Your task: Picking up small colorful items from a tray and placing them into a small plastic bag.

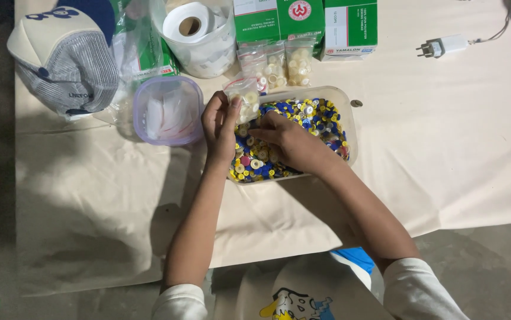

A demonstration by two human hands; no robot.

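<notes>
A clear plastic tub [346,112] on the beige sheet holds a heap of blue, yellow, white and red buttons [320,118]. My left hand [220,125] holds a small clear bag [244,98] with cream buttons upright at the tub's left end. My right hand [288,141] lies on the buttons inside the tub, fingertips pinched near the bag's mouth; whether a button is between them I cannot tell.
A lilac-rimmed tub [168,111] with white pieces stands left of the hands. Behind are filled button bags [279,62], green boxes [306,21], a paper roll [189,22], a cap [66,59] and a white charger [445,45]. The sheet's front edge [279,252] meets grey floor.
</notes>
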